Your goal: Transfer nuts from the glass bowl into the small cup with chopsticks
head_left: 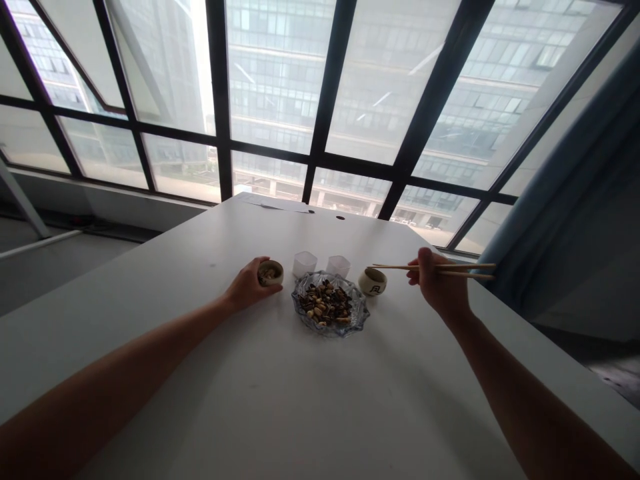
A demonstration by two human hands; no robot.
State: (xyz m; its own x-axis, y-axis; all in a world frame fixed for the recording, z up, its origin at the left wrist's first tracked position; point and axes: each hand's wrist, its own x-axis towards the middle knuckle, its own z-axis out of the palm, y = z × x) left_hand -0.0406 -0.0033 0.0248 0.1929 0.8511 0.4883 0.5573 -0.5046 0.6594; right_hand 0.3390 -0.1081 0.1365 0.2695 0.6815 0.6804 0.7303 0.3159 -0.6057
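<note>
My left hand (pixel 248 285) is wrapped around a small tan cup (pixel 271 272) standing on the white table (pixel 280 400); the cup holds a few pale nuts. My right hand (pixel 436 283) grips a pair of wooden chopsticks (pixel 395 267), held level above the table with their tips pointing left, just over a second small cup (pixel 373 282) with a dark mark on its side. Between my hands sits a blue glass dish (pixel 356 319) filled with mixed nuts and seeds (pixel 326 303).
Two small clear plastic cups (pixel 305 263) (pixel 339 265) stand just behind the dish. Big dark-framed windows (pixel 320 133) rise past the table's far edge. A blue curtain (pixel 565 200) hangs at the right. The table's right edge runs close to my right forearm.
</note>
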